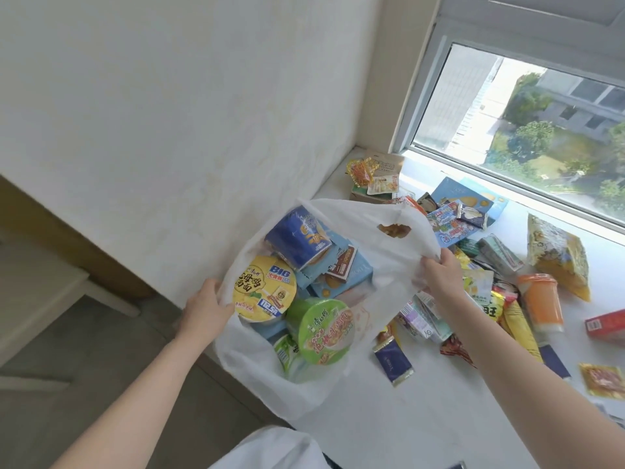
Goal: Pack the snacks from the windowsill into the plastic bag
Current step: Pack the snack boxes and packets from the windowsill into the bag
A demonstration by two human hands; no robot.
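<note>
At three o'clock of the bag (389,265), pinched open by both hands, loose snacks (500,286) lie nearest the right hand (436,275); the left hand (206,308) grips the opposite rim.

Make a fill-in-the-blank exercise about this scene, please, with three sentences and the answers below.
1. Both hands hold the rim of the white plastic ____, the left hand on one side and the right hand on the other.
2. Inside lie two noodle cups: one with a yellow lid and one with a ____ lid.
3. The orange cup lies on the windowsill, ____ the bag.

Answers: bag; green; outside
</note>
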